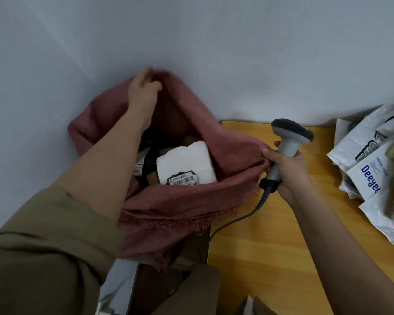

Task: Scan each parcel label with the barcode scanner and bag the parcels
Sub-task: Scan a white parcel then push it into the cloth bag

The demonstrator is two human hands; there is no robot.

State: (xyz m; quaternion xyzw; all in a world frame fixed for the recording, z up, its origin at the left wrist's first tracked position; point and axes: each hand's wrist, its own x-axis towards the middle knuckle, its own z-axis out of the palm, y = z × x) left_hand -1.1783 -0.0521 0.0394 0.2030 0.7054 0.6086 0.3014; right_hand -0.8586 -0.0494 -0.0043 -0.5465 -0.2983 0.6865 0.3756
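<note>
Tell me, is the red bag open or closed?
Open: both hands hold the bag's rim apart, showing parcels inside.

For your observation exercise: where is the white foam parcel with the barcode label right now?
In the head view, the white foam parcel lies inside the open dusty-pink cloth sack, left of the wooden table, between the left hand and right hand.

Soft, even light fills the view, rather dim and bluish on the wall (pixel 214 42), with no glare and only faint shadows inside the sack (pixel 180 201). My left hand (pixel 143 87) at the sack's far rim is smeared by motion blur. The wide lens bends the bench (pixel 282 246) edges right of the sack.
</note>
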